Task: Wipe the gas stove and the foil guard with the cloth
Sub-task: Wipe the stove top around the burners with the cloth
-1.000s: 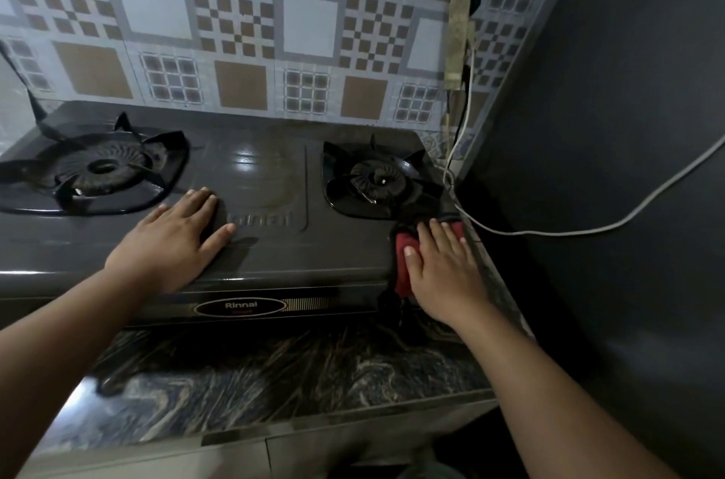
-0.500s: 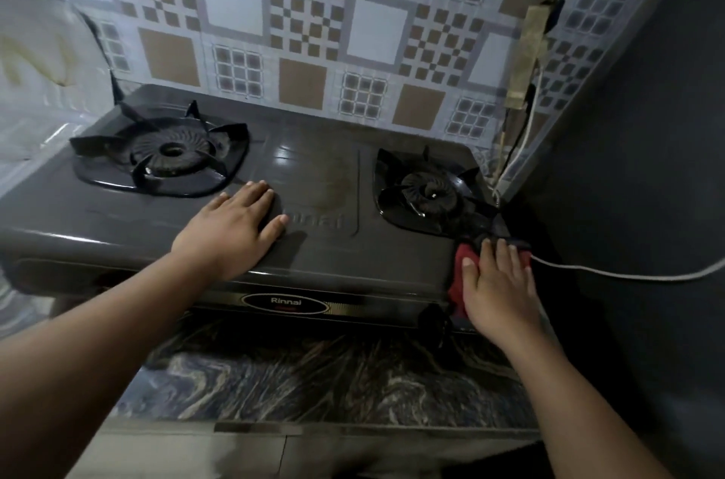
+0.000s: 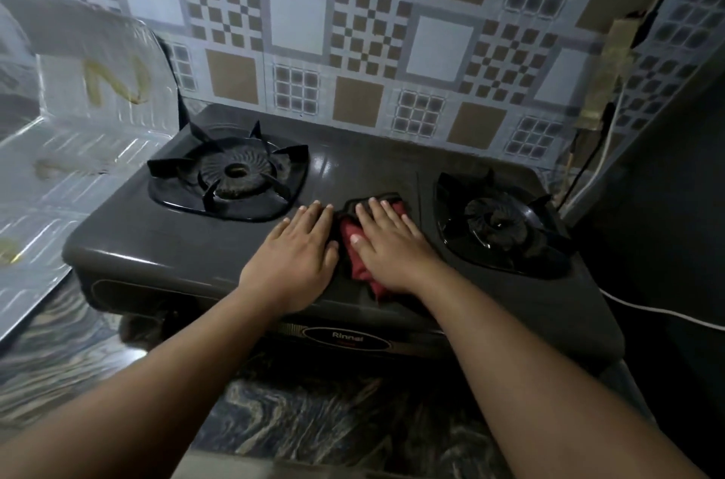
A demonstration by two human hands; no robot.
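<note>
A dark two-burner gas stove (image 3: 188,258) stands on a marbled counter. Its left burner (image 3: 231,174) and right burner (image 3: 498,223) carry black pan supports. My right hand (image 3: 392,247) lies flat on a red cloth (image 3: 355,262), pressing it onto the stove top between the burners. My left hand (image 3: 294,258) rests flat on the stove just left of the cloth, fingers together, holding nothing. A silvery foil guard (image 3: 94,117) with yellowish stains stands bent at the stove's left side.
A patterned tile wall (image 3: 353,46) runs behind the stove. A dark wall (image 3: 667,203) closes in the right side, with a white cable (image 3: 643,311) and a hose (image 3: 600,160) in the corner. The marbled counter (image 3: 314,419) shows in front of the stove.
My right hand has slid the red cloth from the stove's right front corner to the middle, next to my left hand. The view has swung left, showing the foil guard.
</note>
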